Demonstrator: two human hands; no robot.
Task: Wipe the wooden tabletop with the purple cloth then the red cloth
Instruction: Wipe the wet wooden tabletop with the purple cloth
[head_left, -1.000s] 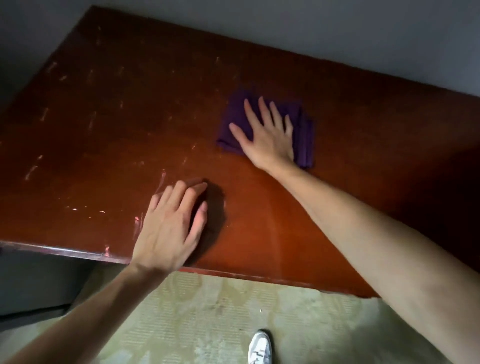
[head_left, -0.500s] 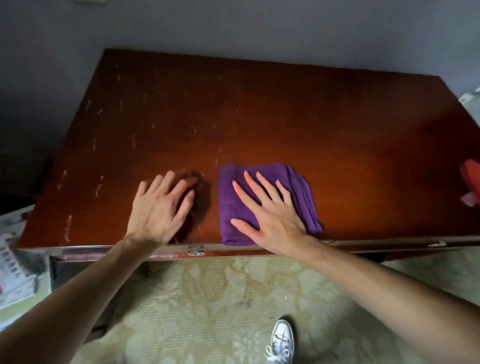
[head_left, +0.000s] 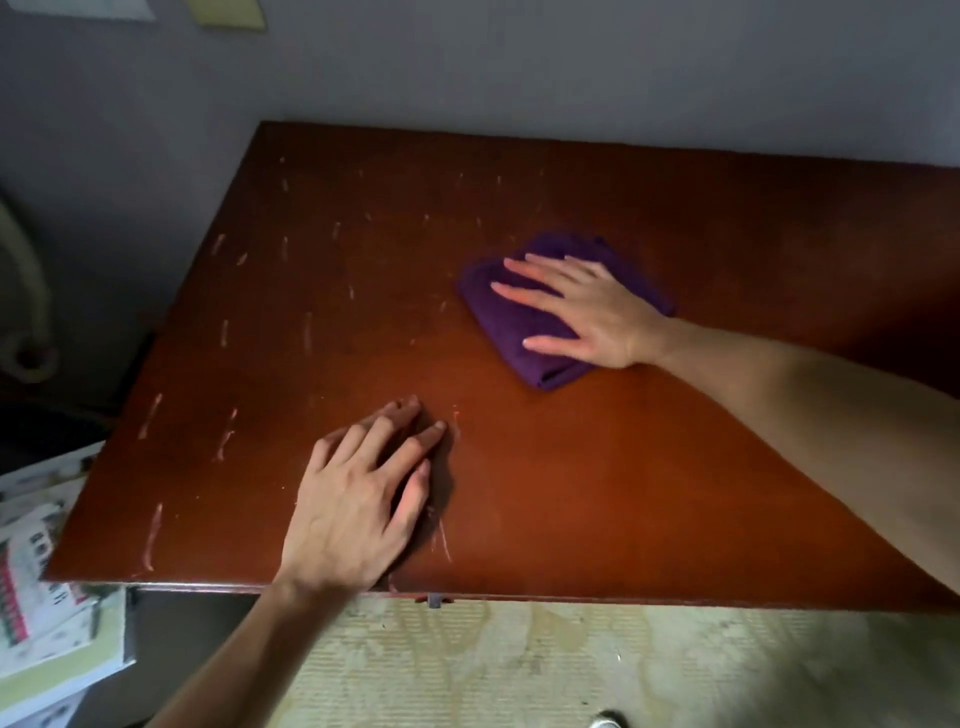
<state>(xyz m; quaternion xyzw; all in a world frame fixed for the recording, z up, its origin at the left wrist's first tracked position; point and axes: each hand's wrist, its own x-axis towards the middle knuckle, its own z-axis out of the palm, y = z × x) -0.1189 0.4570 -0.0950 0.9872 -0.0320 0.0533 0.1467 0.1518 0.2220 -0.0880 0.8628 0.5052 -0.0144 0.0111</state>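
Cloth: purple cloth (head_left: 524, 325) now mid-counter, pushed away from near edge | right hand (head_left: 587, 312) fingers spread flat on it | left hand (head_left: 358, 499) fingers spread, bracing counter (head_left: 675, 467) near front edge | purple pass underway; red cloth unseen.

- One view only, worn on the head, looking forward and steeply down.
- It sits close above the tabletop (head_left: 623, 493), whose near edge crosses low, floor (head_left: 519, 670) beneath, wall (head_left: 519, 67) beyond.
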